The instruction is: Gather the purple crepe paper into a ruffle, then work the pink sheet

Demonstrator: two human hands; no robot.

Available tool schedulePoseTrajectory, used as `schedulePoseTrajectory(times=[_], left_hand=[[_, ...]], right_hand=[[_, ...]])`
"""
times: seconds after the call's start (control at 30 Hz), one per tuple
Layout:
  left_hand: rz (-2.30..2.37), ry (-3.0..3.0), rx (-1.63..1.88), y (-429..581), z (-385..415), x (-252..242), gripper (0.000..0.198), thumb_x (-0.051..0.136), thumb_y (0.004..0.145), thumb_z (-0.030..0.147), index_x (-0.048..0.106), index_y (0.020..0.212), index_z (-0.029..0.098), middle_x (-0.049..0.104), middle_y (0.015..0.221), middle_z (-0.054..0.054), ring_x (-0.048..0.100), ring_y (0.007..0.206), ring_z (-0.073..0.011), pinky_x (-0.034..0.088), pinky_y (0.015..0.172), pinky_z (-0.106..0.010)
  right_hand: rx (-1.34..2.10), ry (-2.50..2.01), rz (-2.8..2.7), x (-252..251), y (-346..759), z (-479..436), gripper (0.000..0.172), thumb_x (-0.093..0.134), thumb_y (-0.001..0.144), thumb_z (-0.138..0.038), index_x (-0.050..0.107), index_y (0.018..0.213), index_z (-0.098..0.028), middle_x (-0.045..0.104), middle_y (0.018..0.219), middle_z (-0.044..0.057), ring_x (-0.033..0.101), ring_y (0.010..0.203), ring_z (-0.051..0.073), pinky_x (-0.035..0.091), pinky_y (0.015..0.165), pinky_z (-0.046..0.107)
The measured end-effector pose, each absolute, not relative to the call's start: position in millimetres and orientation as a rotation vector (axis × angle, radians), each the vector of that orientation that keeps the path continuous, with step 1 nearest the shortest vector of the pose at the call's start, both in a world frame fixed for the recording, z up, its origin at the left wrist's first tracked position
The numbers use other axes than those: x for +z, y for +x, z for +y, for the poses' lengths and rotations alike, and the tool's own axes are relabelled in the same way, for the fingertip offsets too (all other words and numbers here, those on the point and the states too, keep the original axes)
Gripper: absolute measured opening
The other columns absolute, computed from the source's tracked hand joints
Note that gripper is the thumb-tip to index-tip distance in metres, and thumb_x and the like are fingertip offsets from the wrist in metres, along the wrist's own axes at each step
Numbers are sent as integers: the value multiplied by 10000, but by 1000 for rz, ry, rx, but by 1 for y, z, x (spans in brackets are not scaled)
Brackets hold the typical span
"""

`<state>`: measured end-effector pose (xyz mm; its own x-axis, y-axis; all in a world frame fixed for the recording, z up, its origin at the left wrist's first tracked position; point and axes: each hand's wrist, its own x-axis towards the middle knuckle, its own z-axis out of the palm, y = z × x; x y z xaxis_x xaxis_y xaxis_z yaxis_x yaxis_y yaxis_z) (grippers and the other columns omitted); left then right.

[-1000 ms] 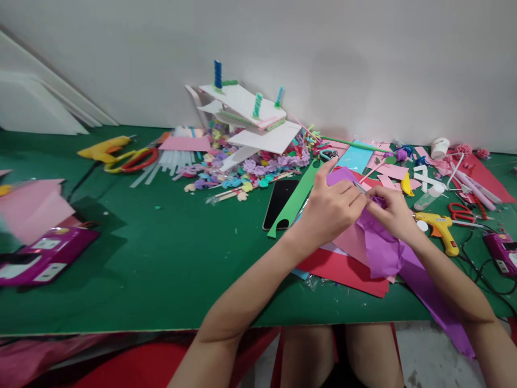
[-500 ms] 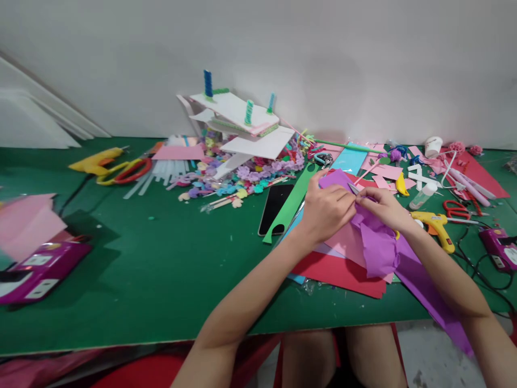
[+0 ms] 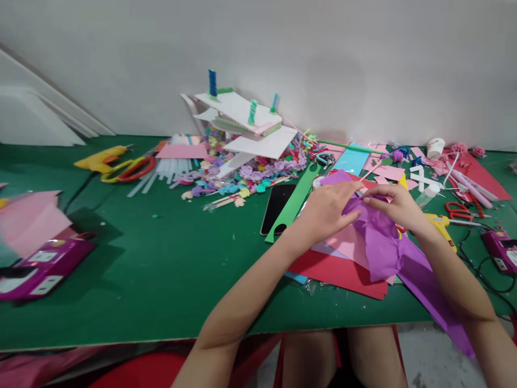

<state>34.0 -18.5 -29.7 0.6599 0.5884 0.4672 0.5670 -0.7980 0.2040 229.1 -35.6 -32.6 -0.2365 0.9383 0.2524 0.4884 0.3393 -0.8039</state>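
A gathered piece of purple crepe paper (image 3: 379, 250) lies in front of me, and its long strip trails over the table's front edge beneath my right forearm. My right hand (image 3: 393, 207) is closed at the upper end of this crepe paper, pinching it. To the left, my left hand (image 3: 327, 213) reaches over the paper with fingers stretched and thumb apart. Its fingertips are close to those of my right hand. Under the crepe paper are pink paper (image 3: 349, 242) and red sheets (image 3: 339, 272).
A dark phone (image 3: 274, 207) lies partly under a green strip (image 3: 297, 199). Yellow glue guns (image 3: 442, 229) and red-handled scissors (image 3: 458, 211) are at right. Behind stands a white board model (image 3: 242, 110) among colourful flower pieces (image 3: 252, 172). A purple box (image 3: 46, 269) is at left.
My left hand's fingers have straightened and its thumb has moved away from them. The pointed metal tip seen between my hands before is now out of sight. My right hand has shifted slightly right.
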Motion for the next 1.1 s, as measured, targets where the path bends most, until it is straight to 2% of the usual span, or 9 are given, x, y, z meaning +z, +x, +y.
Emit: schedulePoseTrajectory(times=[0.07,0.17,0.27,0.4,0.53,0.63,0.77,1.1], left_hand=[[989,2915,766,31,-19,-27,358,585,865,277,558,1198,148,667,1209,-109,657,1016,-222,494,798,-319],[1020,3007,771,29,-19,-23,248,531,882,207,614,1112,163,702,1128,-92,669,972,-219,493,802,-327],[965,3045,847,26,-17,-23,233,510,901,216,632,1095,176,730,1056,-73,675,963,-203,493,807,-319],[782,3202,897,23,-11,-24,287,471,923,162,615,1163,224,726,1108,-43,678,954,-167,492,778,-291],[623,3265,977,21,-6,-27,249,462,936,142,668,1038,239,758,983,-6,687,870,-123,483,760,-251],[617,3155,1067,21,-4,-30,200,486,950,229,685,973,225,769,912,-7,696,810,-117,478,710,-231],[763,2885,1041,21,-6,-31,264,467,963,341,701,964,218,772,842,-14,695,717,-109,442,610,-213],[907,2374,930,27,-13,-22,175,598,865,288,733,863,177,752,742,-2,639,635,-101,445,602,-209]], right_hand=[[771,-1253,-1855,-31,230,-36,134,623,825,-283,723,822,-194,738,822,31,645,768,159,474,728,292],[793,-1272,-1864,-27,230,-37,150,605,837,-283,716,807,-187,731,801,28,639,750,153,472,710,280],[817,-1286,-1876,-26,231,-38,154,604,841,-289,713,819,-183,729,809,29,635,756,152,471,712,278],[868,-1260,-1901,-27,234,-37,187,584,858,-314,718,863,-183,723,825,28,626,761,150,473,706,278],[860,-1235,-1959,-26,237,-37,201,554,882,-307,719,869,-193,718,832,22,626,773,145,476,722,275],[847,-1224,-1983,-25,237,-38,198,545,891,-287,724,898,-202,720,840,17,627,774,139,476,722,270],[831,-1211,-2010,-24,237,-39,204,539,902,-271,733,944,-224,727,853,14,632,784,141,478,723,275],[736,-1226,-2057,-23,233,-42,184,548,884,-238,718,950,-212,732,893,27,629,784,146,464,715,278]])
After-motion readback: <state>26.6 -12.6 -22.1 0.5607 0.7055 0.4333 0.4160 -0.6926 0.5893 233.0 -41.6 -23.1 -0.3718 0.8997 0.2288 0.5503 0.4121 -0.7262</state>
